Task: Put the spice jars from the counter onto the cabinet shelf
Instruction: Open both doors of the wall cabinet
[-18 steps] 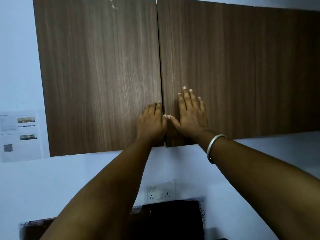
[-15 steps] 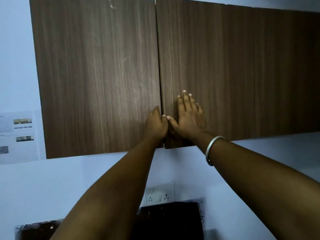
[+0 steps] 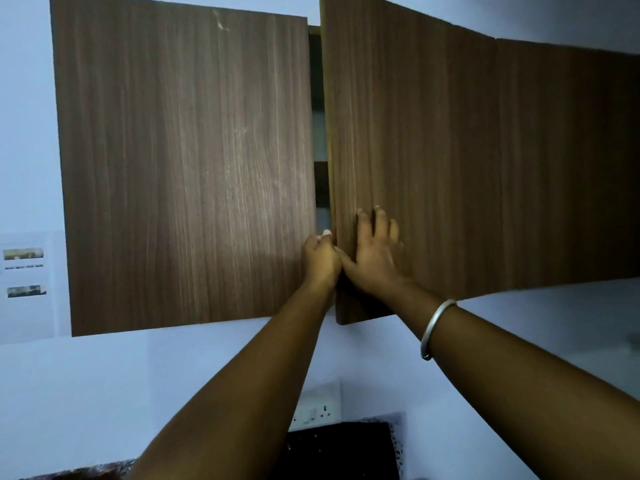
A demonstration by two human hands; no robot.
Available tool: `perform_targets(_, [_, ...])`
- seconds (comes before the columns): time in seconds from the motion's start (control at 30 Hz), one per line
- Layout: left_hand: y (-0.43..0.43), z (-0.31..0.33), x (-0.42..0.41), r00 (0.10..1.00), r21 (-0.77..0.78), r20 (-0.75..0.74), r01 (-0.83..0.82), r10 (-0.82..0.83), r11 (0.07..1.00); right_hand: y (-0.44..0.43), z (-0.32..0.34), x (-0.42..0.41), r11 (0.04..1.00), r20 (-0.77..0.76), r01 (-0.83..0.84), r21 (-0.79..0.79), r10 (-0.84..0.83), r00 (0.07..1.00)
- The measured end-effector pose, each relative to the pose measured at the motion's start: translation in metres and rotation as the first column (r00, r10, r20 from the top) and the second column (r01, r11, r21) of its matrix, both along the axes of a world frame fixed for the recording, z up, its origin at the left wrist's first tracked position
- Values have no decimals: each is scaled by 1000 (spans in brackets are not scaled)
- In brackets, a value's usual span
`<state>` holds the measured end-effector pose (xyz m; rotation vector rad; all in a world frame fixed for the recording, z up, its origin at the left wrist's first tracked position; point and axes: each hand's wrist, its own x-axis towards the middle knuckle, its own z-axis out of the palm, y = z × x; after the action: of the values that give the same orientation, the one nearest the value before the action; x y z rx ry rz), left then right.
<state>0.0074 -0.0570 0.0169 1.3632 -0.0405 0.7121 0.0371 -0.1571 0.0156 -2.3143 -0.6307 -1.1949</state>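
While I look up at the wall cabinet, this is what I see.
Right door: the right cabinet door (image 3: 408, 140) stands ajar, its free edge swung out toward me, so a narrow dark gap shows between it and the left cabinet door (image 3: 187, 168).
Left door: flat and closed against the cabinet.
Gap: I see dark and pale bands inside it, too slim a strip for me to tell shelf from contents.
Right hand: my right hand (image 3: 372, 258) lies flat on the face of the right door near its lower free corner, fingers (image 3: 381, 220) spread and pointing up, thumb reaching toward the door's edge.
Left hand: my left hand (image 3: 320, 261) is at the same edge, touching the right hand, its fingers curled in with one pale nail showing at the gap; I cannot tell whether they hook behind the door edge or only rest against it.
Bangle: a silver bangle (image 3: 437, 327) sits on the right wrist.
Wall: a white socket plate (image 3: 317, 410) below the cabinet, printed sheets (image 3: 26, 271) to the left.
Desk: a dark desk surface (image 3: 343, 452) at the bottom edge, mostly hidden by my arms.
Spice jars: none in sight, neither on the desk nor in the gap.
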Motion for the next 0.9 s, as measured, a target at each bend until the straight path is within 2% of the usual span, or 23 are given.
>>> perform_targets(0.1, [-21, -7, -31, 990, 28, 66, 125, -127, 992, -17, 3, -30, 981, -4, -62, 182, 64, 998])
perform_targets(0.27, [-90, -15, -68, 955, 146, 232, 156, -187, 977, -80, -4, -79, 956, 54, -106, 274, 95, 994])
perform_targets(0.5, [-193, -26, -72, 797, 444, 455, 183, -397, 877, -197, -13, -115, 872, 112, -239, 428, 212, 971])
perform_targets(0.67, [-273, -29, -55, 660, 601, 607, -15, -443, 799, -283, -17, -119, 835, 206, -285, 471, 210, 956])
perform_targets(0.8, [-333, -20, -36, 715, 681, 603, -231, -353, 695, -348, -20, -112, 832, 224, -208, 514, 104, 969])
perform_targets(0.9, [-379, -17, -22, 729, 749, 579, -300, -364, 591, -396, -21, -104, 811, 184, -137, 568, 38, 982])
